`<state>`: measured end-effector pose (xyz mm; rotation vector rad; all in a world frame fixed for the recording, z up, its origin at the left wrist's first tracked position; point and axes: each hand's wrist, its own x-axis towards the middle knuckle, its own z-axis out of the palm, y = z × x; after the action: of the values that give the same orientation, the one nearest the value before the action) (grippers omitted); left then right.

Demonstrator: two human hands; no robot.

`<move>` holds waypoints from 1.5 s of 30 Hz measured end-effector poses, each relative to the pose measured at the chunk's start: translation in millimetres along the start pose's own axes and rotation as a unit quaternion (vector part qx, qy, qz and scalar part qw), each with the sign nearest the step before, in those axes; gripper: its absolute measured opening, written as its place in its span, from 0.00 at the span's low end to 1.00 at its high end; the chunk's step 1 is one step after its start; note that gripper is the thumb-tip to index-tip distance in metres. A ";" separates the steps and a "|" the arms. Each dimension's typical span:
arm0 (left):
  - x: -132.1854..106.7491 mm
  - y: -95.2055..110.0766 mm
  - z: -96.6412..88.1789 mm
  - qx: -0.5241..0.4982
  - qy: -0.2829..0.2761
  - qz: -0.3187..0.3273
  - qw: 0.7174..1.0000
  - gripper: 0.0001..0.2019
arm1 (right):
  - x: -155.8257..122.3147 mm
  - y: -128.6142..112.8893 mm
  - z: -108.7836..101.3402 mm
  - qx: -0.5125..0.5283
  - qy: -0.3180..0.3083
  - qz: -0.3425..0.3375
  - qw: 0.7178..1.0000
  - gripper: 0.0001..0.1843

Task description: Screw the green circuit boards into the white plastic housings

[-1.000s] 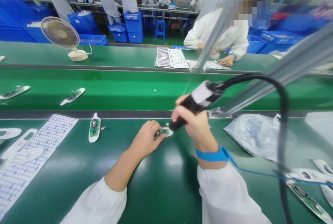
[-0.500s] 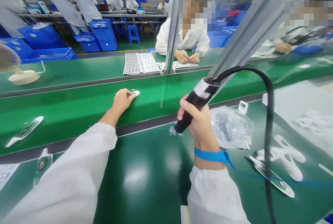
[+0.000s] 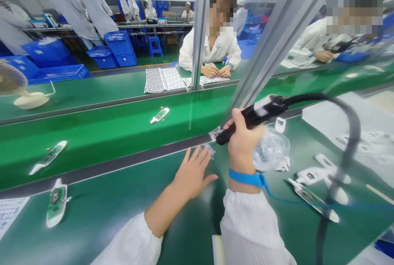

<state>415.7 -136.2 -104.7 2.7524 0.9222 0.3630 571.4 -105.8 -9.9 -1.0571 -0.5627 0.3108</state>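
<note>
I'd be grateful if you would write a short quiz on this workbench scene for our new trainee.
1. True or false: the left hand holds the black corded tool.
2. Which wrist wears the blue strap? A) left B) right
3. What clear item lies on the bench just to the right of the right hand?

Key: 1. False. 2. B. 3. A clear plastic bag.
</note>
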 end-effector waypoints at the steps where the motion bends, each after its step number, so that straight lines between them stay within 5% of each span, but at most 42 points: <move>1: -2.9 3.2 2.5 0.006 -0.001 -0.015 1.000 0.33 | -0.9 0.0 0.9 0.003 -0.009 0.007 1.000 0.12; 7: -28.8 -4.4 -4.1 0.015 0.048 -0.072 0.996 0.32 | -10.3 -0.8 8.1 -0.009 -0.092 0.064 0.994 0.13; 16: -48.3 -13.6 -14.5 -0.108 0.217 -0.144 0.959 0.09 | -21.5 2.7 15.6 -0.010 -0.155 0.087 0.984 0.14; 31: -46.6 -12.1 -15.1 -0.143 0.210 -0.150 0.955 0.07 | -26.0 15.2 18.3 0.026 -0.080 0.035 0.996 0.13; 35: -46.4 -10.0 -15.4 -0.157 0.215 -0.168 0.949 0.07 | -24.1 3.3 15.5 0.086 -0.161 0.069 0.981 0.10; 40: -45.5 -9.3 -15.8 -0.160 0.216 -0.187 0.945 0.09 | -31.0 -10.2 17.8 0.148 -0.313 0.141 0.927 0.10; 45: -45.3 -10.4 -15.4 -0.155 0.215 -0.191 0.945 0.06 | -37.8 -10.7 20.2 0.173 -0.369 0.150 0.901 0.08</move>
<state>370.3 -153.9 -100.4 2.1791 1.3376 0.9632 528.6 -114.9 -3.8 -0.6479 -0.9761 1.0730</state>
